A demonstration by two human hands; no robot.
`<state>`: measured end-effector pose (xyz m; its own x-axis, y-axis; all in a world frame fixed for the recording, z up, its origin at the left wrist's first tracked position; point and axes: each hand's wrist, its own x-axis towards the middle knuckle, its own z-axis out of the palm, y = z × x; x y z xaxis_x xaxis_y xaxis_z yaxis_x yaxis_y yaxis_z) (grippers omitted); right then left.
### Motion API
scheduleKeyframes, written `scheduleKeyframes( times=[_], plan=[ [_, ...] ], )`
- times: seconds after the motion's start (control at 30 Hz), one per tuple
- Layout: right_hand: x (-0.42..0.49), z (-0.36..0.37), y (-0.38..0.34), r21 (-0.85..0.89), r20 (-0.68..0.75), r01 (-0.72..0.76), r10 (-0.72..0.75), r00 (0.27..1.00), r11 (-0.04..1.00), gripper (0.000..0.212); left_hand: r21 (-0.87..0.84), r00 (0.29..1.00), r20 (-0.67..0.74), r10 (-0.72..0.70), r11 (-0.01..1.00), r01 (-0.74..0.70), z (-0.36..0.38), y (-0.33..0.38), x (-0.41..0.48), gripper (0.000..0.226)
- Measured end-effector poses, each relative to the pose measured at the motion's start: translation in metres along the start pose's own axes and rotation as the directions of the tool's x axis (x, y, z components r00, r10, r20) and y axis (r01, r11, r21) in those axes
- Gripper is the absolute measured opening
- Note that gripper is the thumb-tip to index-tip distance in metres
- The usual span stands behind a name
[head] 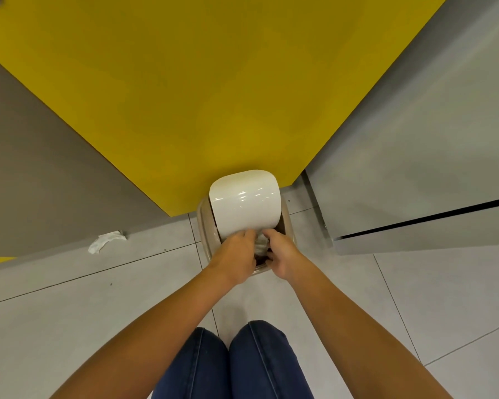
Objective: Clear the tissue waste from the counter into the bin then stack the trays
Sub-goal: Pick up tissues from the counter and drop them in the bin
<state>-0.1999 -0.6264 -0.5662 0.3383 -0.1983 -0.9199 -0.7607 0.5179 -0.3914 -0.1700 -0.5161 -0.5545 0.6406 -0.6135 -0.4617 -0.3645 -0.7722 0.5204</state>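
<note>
- Fingers (267, 234): those of the right hand (283, 254) curl around a crumpled white tissue wad (260, 244), pinching it from the right side; the fingers of the left hand (234, 254) press against the lower edge of the lid and touch the wad from the left. Fingertips are partly hidden in the opening, so the exact grip cannot be told.
- Tissue wad: lies between the two hands, at the mouth of the bin (206, 226), just below the fingers and partly inside the opening. It has no clear long axis. The right hand appears to carry it; the left hand is nearer the lid.
- Lid (244, 203): a white, glossy swing flap, tilted back toward the far side, leaving a dark gap on the near side through which the wad enters.
- Judgement: the step in hand is the drop; the wad needs only to go downward and be let go, while the flap is held open.
- Second tissue scrap (105, 241): lies on the floor (69, 312), well apart to the left, at the foot of the grey panel.
- Surroundings: the bin stands on pale floor tiles against a yellow panel (199, 82); a grey cabinet (415, 168) stands to the right. No surface and no trays are in view. The person's knees (231, 361) in blue jeans show at the bottom.
</note>
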Motion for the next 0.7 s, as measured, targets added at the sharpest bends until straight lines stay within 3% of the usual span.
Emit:
scheduleKeyframes(
  times=[0.2, 0.43, 0.6, 0.7],
  plan=[
    [-0.057, 0.005, -0.016, -0.009, 0.036, 0.045, -0.045, 0.998, 0.999, 0.027, -0.235, 0.987, -0.092, -0.132, 0.966, 0.107, -0.043, 0.018, -0.038, 0.057],
    [-0.157, 0.016, -0.053, -0.116, 0.04, 0.088, -0.084, 0.996, 0.989, 0.043, -0.432, 0.957, -0.157, -0.243, 0.888, 0.155, -0.116, 0.054, -0.098, 0.051],
    [-0.237, 0.031, -0.082, -0.256, 0.1, 0.203, -0.183, 0.978, 0.945, 0.039, -0.487, 0.934, -0.237, -0.267, 0.865, 0.124, -0.179, 0.091, -0.153, 0.044],
    [-0.289, 0.041, -0.098, -0.38, 0.126, 0.326, -0.3, 0.945, 0.866, 0.032, -0.479, 0.92, -0.292, -0.261, 0.872, 0.095, -0.217, 0.113, -0.188, 0.041]
  ],
)
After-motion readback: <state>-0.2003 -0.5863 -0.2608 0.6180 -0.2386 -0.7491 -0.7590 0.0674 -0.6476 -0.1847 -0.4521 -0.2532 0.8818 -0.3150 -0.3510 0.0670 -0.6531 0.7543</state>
